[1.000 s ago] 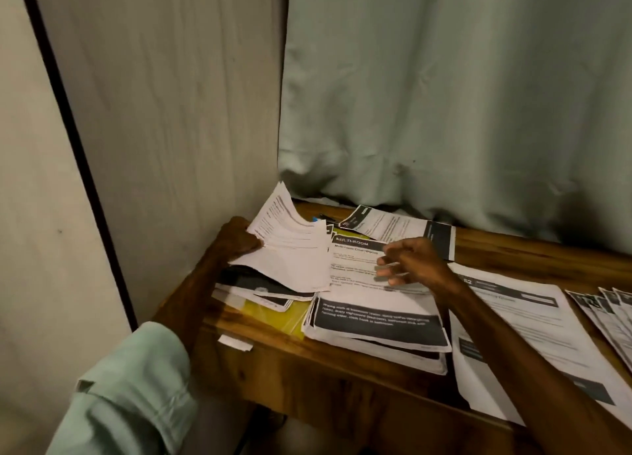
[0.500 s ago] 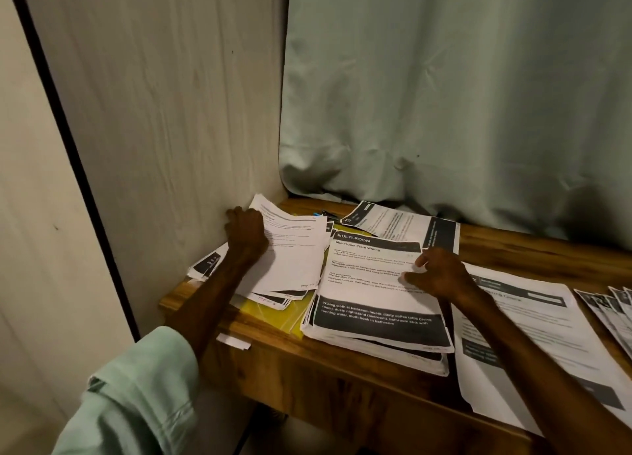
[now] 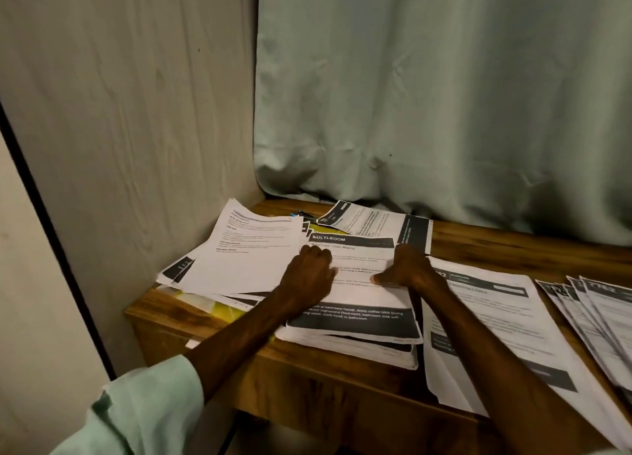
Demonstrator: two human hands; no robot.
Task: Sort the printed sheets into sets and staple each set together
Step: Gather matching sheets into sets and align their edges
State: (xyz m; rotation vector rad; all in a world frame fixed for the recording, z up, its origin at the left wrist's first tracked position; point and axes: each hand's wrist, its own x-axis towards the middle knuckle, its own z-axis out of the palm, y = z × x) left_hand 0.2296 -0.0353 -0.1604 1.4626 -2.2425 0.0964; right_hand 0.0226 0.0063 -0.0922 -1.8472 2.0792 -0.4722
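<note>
1. A pale green curtain (image 3: pixel 444 95) hangs behind the table and fills the upper right of the view. Its bottom folds touch the back edge of the table.
2. A light wall panel (image 3: pixel 136 112) with a wood pattern stands on the left, close against the table.
3. The wooden table (image 3: pixel 342 389) is brown, and printed sheets cover most of it.
4. The right pile (image 3: pixel 496 328) is white paper with grey bands of print. It lies flat and its near end hangs a little over the front edge.
5. The middle pile (image 3: pixel 359 321) is thick and a bit uneven. Its top sheet has a black heading "MULTI-ROOM" and a black band with white text near the bottom.
6. The left pile (image 3: pixel 246 256) lies in the corner by the wall, slightly turned, with a mostly white sheet on top. Something yellow (image 3: pixel 222 309) shows under it.
7. The fanned sheets (image 3: pixel 598 311) are spread at the far right edge of the view.
8. A single sheet (image 3: pixel 372 222) lies at the back, near the curtain, partly under the middle pile.
9. The left hand (image 3: pixel 309 273), with a pale green sleeve (image 3: pixel 136 417) on the arm, rests on the left side of the middle pile. The fingers are bent and their tips are hidden, so I cannot tell if they hold anything.
10. The right hand (image 3: pixel 407 270) grips the right edge of the middle pile: the thumb lies flat on the top sheet and the fingers curl down over the edge.
</note>
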